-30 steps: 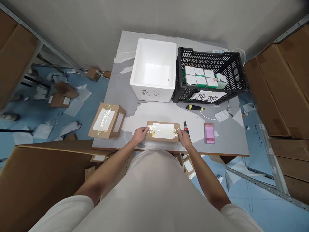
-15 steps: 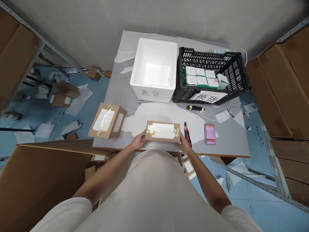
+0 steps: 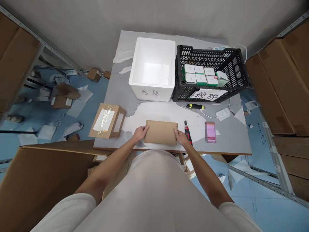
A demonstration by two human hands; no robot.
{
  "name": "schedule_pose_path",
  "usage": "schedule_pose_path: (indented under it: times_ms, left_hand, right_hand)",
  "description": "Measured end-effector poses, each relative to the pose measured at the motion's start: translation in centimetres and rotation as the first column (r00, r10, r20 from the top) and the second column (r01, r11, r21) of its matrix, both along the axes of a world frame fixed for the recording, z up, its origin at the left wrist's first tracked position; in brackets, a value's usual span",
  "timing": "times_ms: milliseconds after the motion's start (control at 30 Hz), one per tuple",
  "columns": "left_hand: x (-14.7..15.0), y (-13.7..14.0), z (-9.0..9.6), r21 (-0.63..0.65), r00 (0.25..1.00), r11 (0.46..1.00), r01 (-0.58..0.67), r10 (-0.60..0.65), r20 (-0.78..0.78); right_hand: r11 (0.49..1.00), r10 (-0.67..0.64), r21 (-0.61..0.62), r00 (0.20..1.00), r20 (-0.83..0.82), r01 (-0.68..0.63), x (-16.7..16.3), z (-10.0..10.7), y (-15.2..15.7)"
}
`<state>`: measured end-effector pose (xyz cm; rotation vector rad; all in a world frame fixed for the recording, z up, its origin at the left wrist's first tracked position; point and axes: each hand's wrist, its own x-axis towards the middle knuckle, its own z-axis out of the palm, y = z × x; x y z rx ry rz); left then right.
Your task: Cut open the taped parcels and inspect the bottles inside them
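Observation:
Between my two hands is a small brown cardboard box [image 3: 161, 132], near the front edge of the table, with a plain unlabelled face towards me. My left hand [image 3: 140, 133] grips its left end, thumb on top. The right end is held by my right hand [image 3: 181, 137], also with the thumb on top. Just beyond that hand lies a red and black utility knife [image 3: 188, 132]. Farther left sits another taped cardboard box [image 3: 107, 120] with white labels, apart from my hands.
A white foam box [image 3: 152, 69] and a black plastic crate [image 3: 212, 74] holding several white-and-green boxes stand at the back. A yellow and black cutter [image 3: 195, 106] and a blurred pink item [image 3: 210, 132] lie on the right. A large open carton [image 3: 48, 180] stands lower left.
The box between my hands has been turned over: its white label and tape faced up before, and now a plain brown face shows. My thumbs have come onto its top.

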<state>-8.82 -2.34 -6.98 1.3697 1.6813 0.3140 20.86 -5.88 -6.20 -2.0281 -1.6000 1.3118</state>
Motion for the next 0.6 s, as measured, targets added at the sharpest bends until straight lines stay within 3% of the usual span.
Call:
schedule_pose_path:
  times_ms: [167,367,600]
  left_hand:
    - [-0.8,-0.6,-1.9,-0.042,0.996,0.999,-0.031,0.035,0.086]
    - [-2.7,-3.4,-3.7,-0.109,0.962,0.99,-0.088,0.113,0.25]
    - [-2.3,-6.4,-3.8,-0.079,0.889,0.991,0.11,-0.063,0.453]
  right_hand:
    - [1.0,-0.025,0.003,0.995,-0.097,0.026,0.5,-1.6,-0.5]
    - [0.998,-0.056,-0.007,0.976,-0.209,0.056,2.2,-2.8,-3.3]
    - [0.994,0.105,0.046,0.937,-0.333,-0.095,0.6,-2.3,-5.7]
